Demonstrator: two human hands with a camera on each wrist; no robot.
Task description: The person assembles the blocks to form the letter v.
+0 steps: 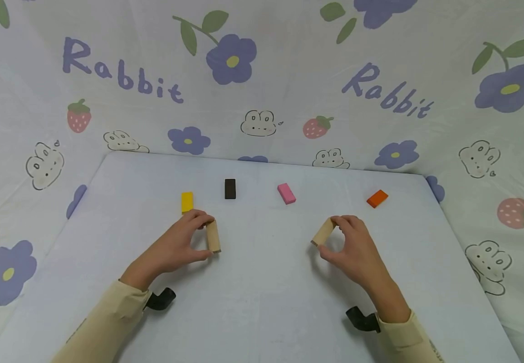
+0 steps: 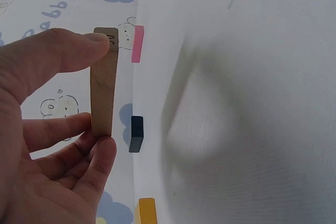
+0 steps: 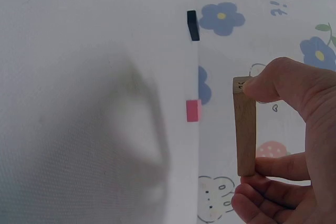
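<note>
My left hand [image 1: 177, 244] pinches a plain wooden block [image 1: 214, 237] by its two ends, thumb on the near end and fingertips on the far one. In the left wrist view that block [image 2: 104, 85] bears a small dark mark by the thumb. A second wooden block [image 1: 323, 232] is pinched the same way by my right hand [image 1: 354, 249], and the right wrist view shows a marked end on this block [image 3: 244, 129] too. Both blocks are held above the white table, casting shadows. Just beyond my left hand lies a yellow block [image 1: 187, 201].
Along the far part of the white table [image 1: 262, 302] lie a black block [image 1: 230, 189], a pink block [image 1: 286, 193] and, farther right, an orange block [image 1: 377, 198]. A cloth [image 1: 289, 60] printed with flowers, rabbits and strawberries hangs behind the table.
</note>
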